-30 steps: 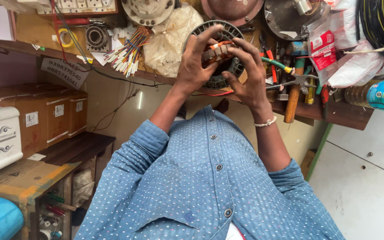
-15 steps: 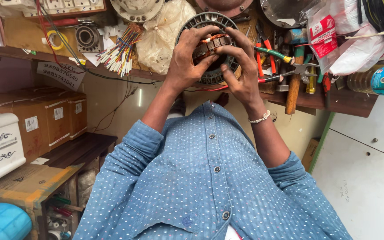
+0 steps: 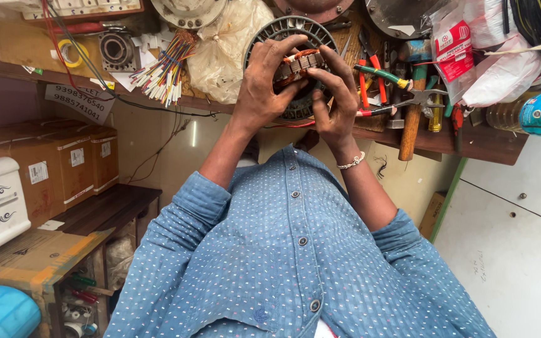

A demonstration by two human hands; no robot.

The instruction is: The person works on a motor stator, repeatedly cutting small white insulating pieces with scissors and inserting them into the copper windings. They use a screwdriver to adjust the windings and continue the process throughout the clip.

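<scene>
Stator [image 3: 283, 28] now nearer centre vs. earlier; L hand [image 3: 261, 94] gripping rim, R hand [image 3: 333, 100] pinching windings at 3 o'clock.

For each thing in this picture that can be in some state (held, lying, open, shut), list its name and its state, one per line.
motor stator: held in both hands above the bench
left hand: gripping the stator's windings
right hand: fingers on the stator
hammer: lying on the bench
pliers: lying, untouched
plastic bottle: lying on its side
cardboard boxes: shut
</scene>
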